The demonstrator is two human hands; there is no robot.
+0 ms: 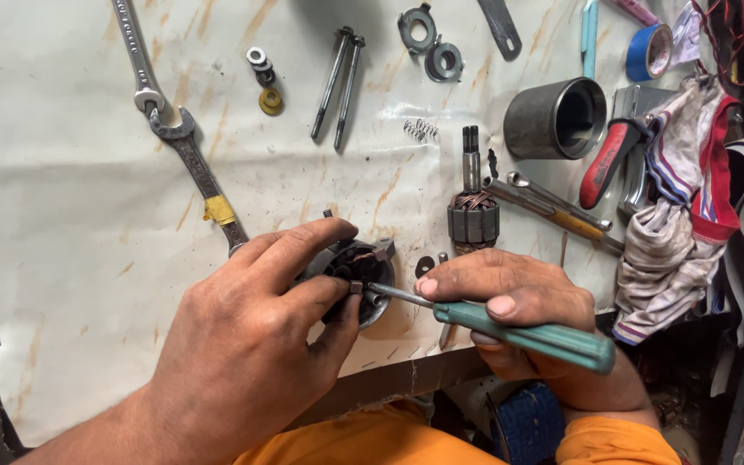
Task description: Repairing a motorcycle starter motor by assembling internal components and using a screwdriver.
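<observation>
left hand pinching a small round dark motor end housing at the near edge of the counter, thumb and fingers curled around its rim; right hand closed around a green-handled screwdriver, its tip set into the housing's inside. the unit lies dismantled: the copper-wound armature stands apart just behind the hands, two long bolts, a small spring, washers and two bracket plates lie loose toward the far edge, so judged from this layout reassembly is not yet done. two combination wrenches lie at the left, a steel cylinder shell, red-handled tool and rags crowd the right edge; nothing blocks the housing.
</observation>
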